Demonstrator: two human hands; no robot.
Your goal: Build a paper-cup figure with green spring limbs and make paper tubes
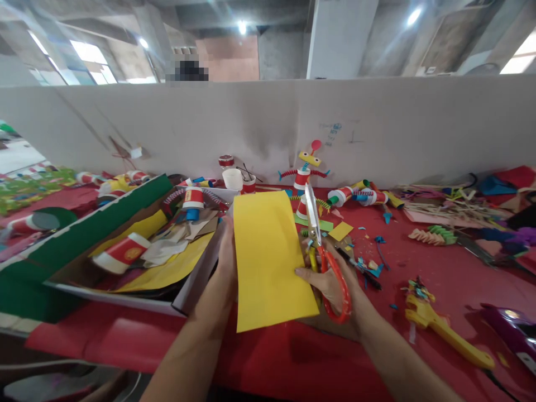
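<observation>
A yellow sheet of paper (270, 259) is held upright over the red table (419, 279). My left hand (224, 268) grips its left edge from behind, fingers mostly hidden by the sheet. My right hand (330, 282) holds orange-handled scissors (322, 254) with the blades pointing up, beside the sheet's right edge; its fingertips also touch the paper. A small paper-cup figure (304, 173) with a yellow head stands behind the scissors.
A cardboard box (125, 251) of paper scraps and red cups lies at left. A yellow glue gun (444, 326) and a purple tool (513, 329) lie at right. Paper offcuts, craft rolls and sticks litter the back right. A grey partition wall (268, 123) runs behind.
</observation>
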